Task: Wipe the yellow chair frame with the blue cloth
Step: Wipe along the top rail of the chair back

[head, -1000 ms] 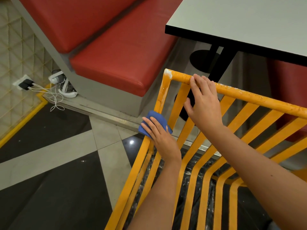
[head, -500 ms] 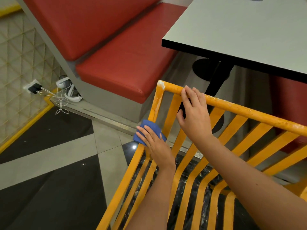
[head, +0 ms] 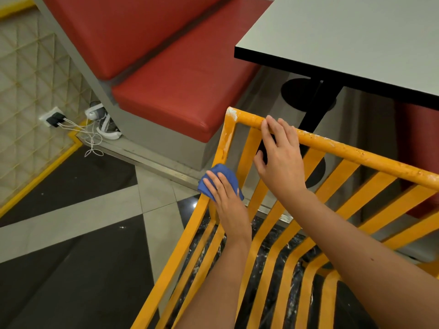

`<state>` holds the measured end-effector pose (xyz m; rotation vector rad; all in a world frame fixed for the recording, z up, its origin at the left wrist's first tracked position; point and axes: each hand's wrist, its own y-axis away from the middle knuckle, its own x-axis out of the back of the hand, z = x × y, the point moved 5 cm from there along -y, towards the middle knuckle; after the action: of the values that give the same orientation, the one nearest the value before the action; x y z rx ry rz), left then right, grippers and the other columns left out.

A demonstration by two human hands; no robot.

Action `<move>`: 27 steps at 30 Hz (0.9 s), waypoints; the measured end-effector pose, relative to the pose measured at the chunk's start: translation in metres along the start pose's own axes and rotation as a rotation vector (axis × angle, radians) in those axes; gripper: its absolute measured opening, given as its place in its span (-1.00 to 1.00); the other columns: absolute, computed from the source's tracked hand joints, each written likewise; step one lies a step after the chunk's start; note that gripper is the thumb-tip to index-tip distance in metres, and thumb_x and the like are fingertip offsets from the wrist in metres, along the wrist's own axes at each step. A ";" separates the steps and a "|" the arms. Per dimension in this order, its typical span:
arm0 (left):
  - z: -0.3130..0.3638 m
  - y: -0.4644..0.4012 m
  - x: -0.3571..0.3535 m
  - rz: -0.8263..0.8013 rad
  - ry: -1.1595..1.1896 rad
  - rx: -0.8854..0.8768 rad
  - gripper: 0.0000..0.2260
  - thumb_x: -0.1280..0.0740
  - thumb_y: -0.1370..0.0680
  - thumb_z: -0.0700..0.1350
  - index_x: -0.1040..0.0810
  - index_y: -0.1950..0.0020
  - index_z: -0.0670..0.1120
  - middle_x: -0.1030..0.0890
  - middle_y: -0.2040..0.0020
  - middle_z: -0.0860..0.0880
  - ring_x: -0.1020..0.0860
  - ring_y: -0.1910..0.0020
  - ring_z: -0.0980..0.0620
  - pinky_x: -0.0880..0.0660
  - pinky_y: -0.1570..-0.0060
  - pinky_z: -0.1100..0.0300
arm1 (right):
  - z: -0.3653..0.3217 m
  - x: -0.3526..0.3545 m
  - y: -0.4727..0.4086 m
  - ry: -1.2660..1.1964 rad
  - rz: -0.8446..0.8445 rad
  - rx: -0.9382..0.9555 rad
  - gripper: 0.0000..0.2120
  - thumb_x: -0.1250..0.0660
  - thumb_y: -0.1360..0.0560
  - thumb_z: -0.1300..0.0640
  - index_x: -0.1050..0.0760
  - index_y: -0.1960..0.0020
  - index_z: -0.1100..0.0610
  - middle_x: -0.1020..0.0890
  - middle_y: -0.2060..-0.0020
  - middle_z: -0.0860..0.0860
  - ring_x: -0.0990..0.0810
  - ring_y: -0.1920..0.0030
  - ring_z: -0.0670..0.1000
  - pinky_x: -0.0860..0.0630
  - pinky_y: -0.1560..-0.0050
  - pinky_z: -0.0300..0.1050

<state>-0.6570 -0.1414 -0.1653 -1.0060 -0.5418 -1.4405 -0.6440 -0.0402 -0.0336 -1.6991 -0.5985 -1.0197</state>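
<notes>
The yellow chair frame (head: 361, 155) has a slatted back and seat, with white specks on its top rail and left corner. My left hand (head: 225, 195) presses a folded blue cloth (head: 219, 175) against the frame's left side post, about a third of the way down. My right hand (head: 280, 160) grips the top rail near the left corner, fingers curled over it. Part of the cloth is hidden under my fingers.
A grey table (head: 344, 43) with a black edge and black pedestal stands just beyond the chair. A red padded bench (head: 180, 91) sits to the left of it. Chargers and white cables (head: 78, 129) lie by the wall at left. Black and grey floor tiles spread below.
My left hand has slid the cloth a little down the left post. The right hand keeps its grip on the top rail. The camera has tilted, shifting the scene lower.
</notes>
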 end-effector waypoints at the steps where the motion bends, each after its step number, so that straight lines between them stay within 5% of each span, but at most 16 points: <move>1: 0.005 -0.004 0.003 -0.002 0.014 -0.001 -0.43 -0.25 -0.56 -0.11 -0.09 -0.47 -0.27 -0.11 -0.49 -0.26 -0.06 -0.47 -0.24 0.05 -0.41 0.00 | 0.000 0.000 0.000 -0.001 -0.003 -0.001 -0.49 -0.29 -0.45 0.23 -0.32 -0.37 0.31 -0.43 -0.32 0.22 -0.36 -0.35 0.25 -0.22 -0.39 0.17; 3: 0.020 -0.016 0.008 0.004 0.031 -0.050 -0.42 -0.27 -0.56 -0.12 -0.08 -0.47 -0.28 -0.10 -0.49 -0.26 -0.04 -0.48 -0.23 -0.06 -0.39 0.00 | -0.001 0.001 -0.001 -0.007 -0.011 -0.005 -0.49 -0.30 -0.44 0.23 -0.33 -0.36 0.32 -0.44 -0.31 0.23 -0.37 -0.35 0.26 -0.23 -0.38 0.18; 10: -0.002 -0.007 0.002 -0.024 0.024 -0.015 -0.41 -0.24 -0.57 -0.10 -0.04 -0.48 -0.25 -0.08 -0.50 -0.24 -0.03 -0.48 -0.20 0.03 -0.40 -0.01 | 0.001 0.003 -0.002 -0.007 -0.015 0.013 -0.49 -0.31 -0.44 0.22 -0.33 -0.36 0.32 -0.45 -0.31 0.23 -0.38 -0.34 0.26 -0.25 -0.37 0.18; 13: -0.019 0.004 0.000 -0.060 0.120 0.012 -0.44 -0.18 -0.59 -0.13 0.03 -0.49 -0.20 -0.03 -0.52 -0.18 0.03 -0.49 -0.16 -0.24 -0.39 -0.06 | 0.001 0.002 -0.001 -0.004 -0.021 0.010 -0.48 -0.31 -0.45 0.21 -0.32 -0.37 0.31 -0.44 -0.32 0.22 -0.37 -0.35 0.25 -0.26 -0.38 0.17; 16: -0.002 -0.013 0.007 -0.080 0.185 0.037 -0.49 0.02 -0.61 -0.07 0.07 -0.49 -0.22 0.03 -0.53 -0.16 0.12 -0.50 -0.14 -0.02 -0.47 -0.02 | 0.002 0.002 -0.001 0.000 -0.038 0.008 -0.47 -0.31 -0.45 0.20 -0.31 -0.38 0.31 -0.43 -0.33 0.21 -0.36 -0.36 0.24 -0.25 -0.38 0.16; 19: 0.025 -0.040 0.013 -0.071 0.171 0.004 -0.49 -0.04 -0.63 -0.10 0.08 -0.50 -0.24 0.08 -0.53 -0.19 0.14 -0.51 -0.13 0.25 -0.43 0.09 | 0.003 0.001 -0.002 0.002 -0.060 0.018 -0.47 -0.30 -0.45 0.20 -0.31 -0.38 0.31 -0.43 -0.33 0.21 -0.36 -0.36 0.24 -0.25 -0.38 0.16; 27: -0.010 -0.013 0.003 -0.004 0.031 0.001 -0.47 -0.18 -0.59 -0.14 -0.05 -0.48 -0.27 -0.08 -0.51 -0.23 -0.01 -0.49 -0.19 0.08 -0.40 -0.01 | 0.003 0.001 -0.002 0.006 -0.063 0.011 -0.47 -0.30 -0.46 0.19 -0.31 -0.38 0.30 -0.42 -0.34 0.20 -0.35 -0.36 0.23 -0.25 -0.39 0.15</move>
<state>-0.6722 -0.1494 -0.1650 -0.9809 -0.5224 -1.4566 -0.6443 -0.0371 -0.0325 -1.6767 -0.6565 -1.0640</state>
